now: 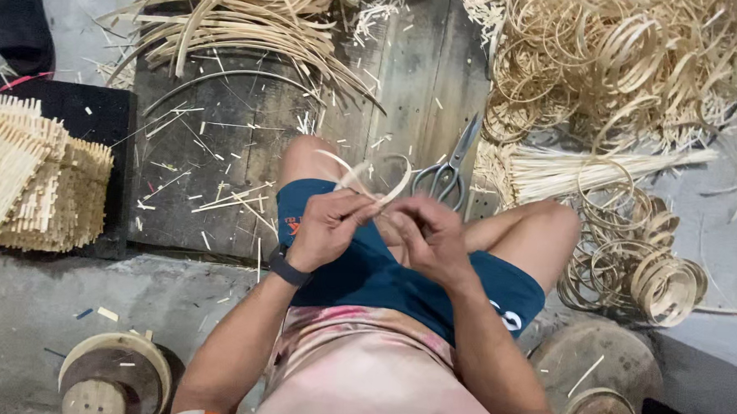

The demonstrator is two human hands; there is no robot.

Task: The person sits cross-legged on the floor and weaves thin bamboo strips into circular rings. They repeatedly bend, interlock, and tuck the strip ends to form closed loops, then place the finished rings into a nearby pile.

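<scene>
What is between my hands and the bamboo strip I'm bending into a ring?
Nothing visible: the left hand and right hand both already grip the bamboo strip directly. The scissors lie just beyond it, apart.

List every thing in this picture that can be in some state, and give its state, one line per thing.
Thin strip: bent into a loop, pinched by both hands.
Left hand: closed on the strip.
Right hand: closed on the strip.
Scissors: lying on the boards, blades nearly shut.
Finished rings: coiled, heaped beside the knee.
Stick mats: stacked.
Long strips: loose, curved, piled.
</scene>
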